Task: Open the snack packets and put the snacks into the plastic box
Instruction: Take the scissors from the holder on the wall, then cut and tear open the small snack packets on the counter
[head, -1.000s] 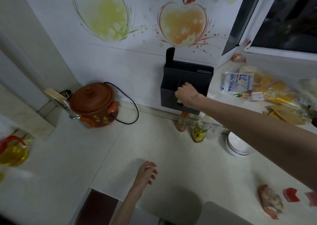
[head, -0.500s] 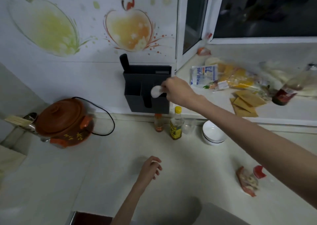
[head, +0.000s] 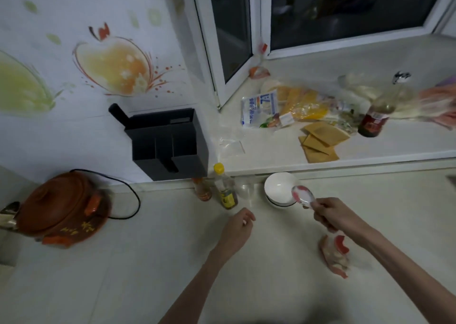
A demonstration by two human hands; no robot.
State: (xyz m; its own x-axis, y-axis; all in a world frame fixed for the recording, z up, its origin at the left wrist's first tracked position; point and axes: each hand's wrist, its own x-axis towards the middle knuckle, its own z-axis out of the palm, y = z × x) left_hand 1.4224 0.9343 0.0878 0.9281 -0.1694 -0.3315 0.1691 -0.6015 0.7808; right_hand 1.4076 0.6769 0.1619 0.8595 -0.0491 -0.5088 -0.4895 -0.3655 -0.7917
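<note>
My right hand (head: 332, 213) grips the handle of a white spoon (head: 303, 195), whose bowl points up and left, just in front of the white bowls (head: 277, 188). Under my right forearm a snack packet (head: 333, 255) with red ends lies on the counter. My left hand (head: 238, 230) hovers over the counter with loosely curled fingers, holding nothing. More packets (head: 306, 106), yellow and white-blue, lie on the window sill. No plastic box is in view.
A black wall holder (head: 170, 143) hangs at the back. Below it stand an orange bottle (head: 202, 190), a yellow-capped bottle (head: 225, 190) and a clear glass (head: 246, 190). A brown clay pot (head: 63, 207) with a black cord sits at the left. A dark bottle (head: 376, 116) stands on the sill.
My right hand drew the white spoon out of the black holder and brought it down to the white bowls. My view swung to the right. The left hand stayed put.
</note>
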